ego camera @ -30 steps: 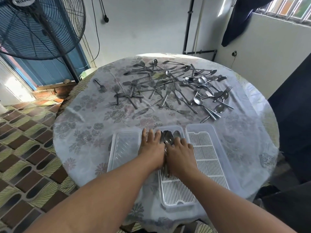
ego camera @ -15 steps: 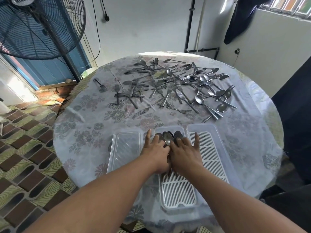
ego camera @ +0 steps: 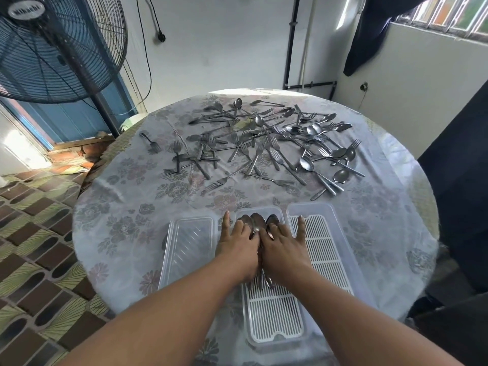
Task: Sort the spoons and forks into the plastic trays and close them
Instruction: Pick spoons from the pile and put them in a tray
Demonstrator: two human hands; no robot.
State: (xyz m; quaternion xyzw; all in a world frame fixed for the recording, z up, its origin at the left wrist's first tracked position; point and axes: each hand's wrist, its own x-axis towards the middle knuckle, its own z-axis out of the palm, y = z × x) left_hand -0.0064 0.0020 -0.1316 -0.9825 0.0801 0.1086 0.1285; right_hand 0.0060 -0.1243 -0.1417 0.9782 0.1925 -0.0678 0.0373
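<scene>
Both hands, left hand and right hand, pressed flat on spoons in middle tray; handles ran near-far, unsorted pile straight ahead, far.

Daylight fills the room, bright from the window high to the right of the hands and from the doorway far to their left, where the glare burns out to white. The plastic table cover gives a soft sheen and the far rim beyond the hands is overexposed. The wide lens bends the edges strongly, and the picture stays mostly sharp with only slight softness at the corners.
</scene>
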